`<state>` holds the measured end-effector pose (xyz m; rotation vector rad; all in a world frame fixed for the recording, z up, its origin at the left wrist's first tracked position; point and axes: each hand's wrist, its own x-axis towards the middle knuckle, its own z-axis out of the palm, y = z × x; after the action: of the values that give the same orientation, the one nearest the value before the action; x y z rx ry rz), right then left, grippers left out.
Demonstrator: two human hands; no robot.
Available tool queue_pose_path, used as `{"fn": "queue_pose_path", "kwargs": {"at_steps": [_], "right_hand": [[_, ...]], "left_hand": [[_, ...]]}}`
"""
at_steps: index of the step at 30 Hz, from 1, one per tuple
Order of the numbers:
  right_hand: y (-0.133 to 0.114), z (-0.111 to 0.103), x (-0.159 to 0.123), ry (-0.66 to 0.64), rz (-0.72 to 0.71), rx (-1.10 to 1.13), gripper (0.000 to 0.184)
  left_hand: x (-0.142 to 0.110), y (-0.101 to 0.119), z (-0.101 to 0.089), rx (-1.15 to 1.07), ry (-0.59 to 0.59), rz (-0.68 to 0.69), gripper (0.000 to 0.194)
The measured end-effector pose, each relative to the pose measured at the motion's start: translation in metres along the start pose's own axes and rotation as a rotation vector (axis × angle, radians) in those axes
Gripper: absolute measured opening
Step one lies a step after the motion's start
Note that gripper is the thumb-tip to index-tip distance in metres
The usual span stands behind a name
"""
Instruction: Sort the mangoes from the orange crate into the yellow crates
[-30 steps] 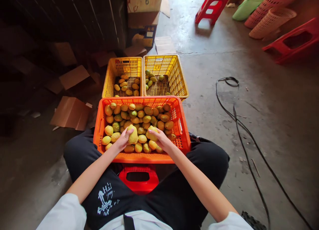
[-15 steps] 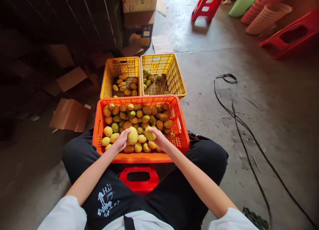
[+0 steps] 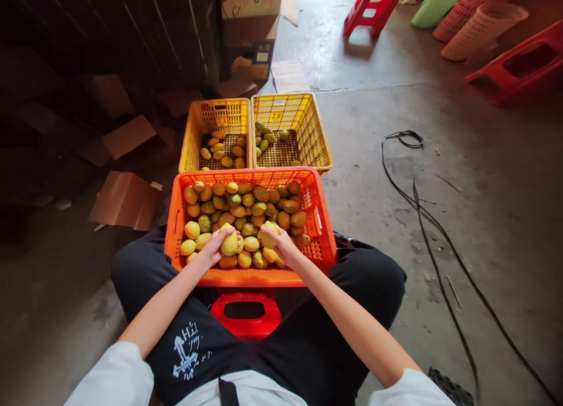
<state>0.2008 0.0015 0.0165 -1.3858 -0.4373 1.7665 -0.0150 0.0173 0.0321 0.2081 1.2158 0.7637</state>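
My left hand (image 3: 214, 247) is closed around a yellow lemon-like fruit (image 3: 229, 243), its fingers curled behind it. In my right hand (image 3: 281, 242) is a second yellow lemon-like fruit (image 3: 268, 234), held with the thumb on top. Both hands hover over the near half of an orange plastic crate (image 3: 325, 230), apart from each other. Loose fruits (image 3: 259, 209) in yellow, brownish and green cover much of the crate's bottom. Parts of the fruits under my hands are hidden.
Beyond the orange crate stand two yellow crates: the left one (image 3: 190, 133) holds yellowish fruits, the right one (image 3: 323, 139) greener fruits. A red stool (image 3: 246, 330) is between my legs. Cardboard (image 3: 125, 200) lies left; a black cable (image 3: 440, 224) runs along the floor right.
The left-hand fruit has tilted and moved slightly left and down, with fingers now showing at its right side. The right-hand fruit has turned in the grip. The view has shifted slightly.
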Motion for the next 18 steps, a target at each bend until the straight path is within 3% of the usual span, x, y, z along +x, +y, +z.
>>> {"fn": "queue_pose_path", "kwargs": {"at_steps": [5, 12, 18], "right_hand": [[0.005, -0.001, 0.003, 0.030, -0.017, -0.057, 0.049], [0.006, 0.000, 0.002, 0.001, -0.001, -0.061, 0.052], [0.009, 0.001, 0.006, 0.034, -0.036, -0.042, 0.054]], "left_hand": [[0.000, -0.002, -0.001, 0.015, 0.057, 0.013, 0.028], [0.003, -0.008, -0.002, 0.076, -0.062, -0.024, 0.037], [0.005, -0.010, -0.005, 0.041, -0.026, -0.008, 0.021]]}}
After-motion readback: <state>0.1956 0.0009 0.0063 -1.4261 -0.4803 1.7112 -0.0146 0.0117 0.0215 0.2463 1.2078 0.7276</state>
